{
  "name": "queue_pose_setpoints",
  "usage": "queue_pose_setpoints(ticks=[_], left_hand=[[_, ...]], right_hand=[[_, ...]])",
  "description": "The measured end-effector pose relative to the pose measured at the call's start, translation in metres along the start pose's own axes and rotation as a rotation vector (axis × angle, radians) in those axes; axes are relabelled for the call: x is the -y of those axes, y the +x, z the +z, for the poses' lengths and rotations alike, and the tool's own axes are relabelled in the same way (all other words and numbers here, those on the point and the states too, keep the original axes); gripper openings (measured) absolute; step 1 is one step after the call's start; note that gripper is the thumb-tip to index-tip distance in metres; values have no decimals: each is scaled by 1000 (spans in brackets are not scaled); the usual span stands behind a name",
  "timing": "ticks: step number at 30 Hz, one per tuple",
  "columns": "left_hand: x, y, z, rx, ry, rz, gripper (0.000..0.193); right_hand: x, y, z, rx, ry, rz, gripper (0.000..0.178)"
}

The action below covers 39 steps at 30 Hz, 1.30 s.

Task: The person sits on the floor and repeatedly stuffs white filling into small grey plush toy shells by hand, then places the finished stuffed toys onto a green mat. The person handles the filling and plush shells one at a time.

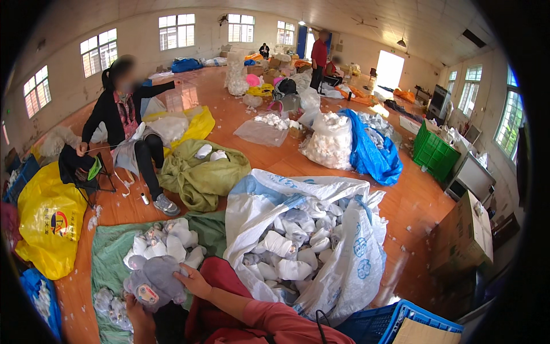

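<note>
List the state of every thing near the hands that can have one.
grey plush toy: held by both hands, face up
left hand: gripping toy from below
right hand: resting on toy
white sack: open, holding white toys
green cloth: spread out on floor

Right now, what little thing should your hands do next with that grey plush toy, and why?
Probably lift the grey plush toy clear of the pile. Both hands, left and right, already grip it, and it sits against the other toys on the green cloth.

A toy workshop hall: big sacks [321, 241] of stuffed toys on the near floor, workers [123, 123] sorting left and far.
</note>
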<state>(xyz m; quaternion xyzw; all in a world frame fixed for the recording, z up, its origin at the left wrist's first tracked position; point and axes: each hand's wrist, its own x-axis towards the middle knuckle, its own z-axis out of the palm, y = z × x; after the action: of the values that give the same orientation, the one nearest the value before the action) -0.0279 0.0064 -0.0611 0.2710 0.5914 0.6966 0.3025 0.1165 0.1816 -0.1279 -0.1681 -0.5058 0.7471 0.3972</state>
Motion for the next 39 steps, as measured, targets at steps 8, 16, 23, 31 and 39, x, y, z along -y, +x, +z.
queue_pose_setpoints(ticks=[8,16,23,31,39], left_hand=[[-30,-18,32,71,-497,-201,33],[-5,-18,18,149,-480,-54,33],[-36,-31,40,171,-586,-164,30],[-40,-41,54,144,-324,-218,26],[-10,-39,28,-46,-213,-191,24]], right_hand=[[26,-15,-18,38,57,11,25],[64,-39,-23,144,-52,-52,27],[43,-41,-35,-38,369,-10,31],[56,-53,-28,37,234,-4,30],[41,-55,-25,164,51,1,30]])
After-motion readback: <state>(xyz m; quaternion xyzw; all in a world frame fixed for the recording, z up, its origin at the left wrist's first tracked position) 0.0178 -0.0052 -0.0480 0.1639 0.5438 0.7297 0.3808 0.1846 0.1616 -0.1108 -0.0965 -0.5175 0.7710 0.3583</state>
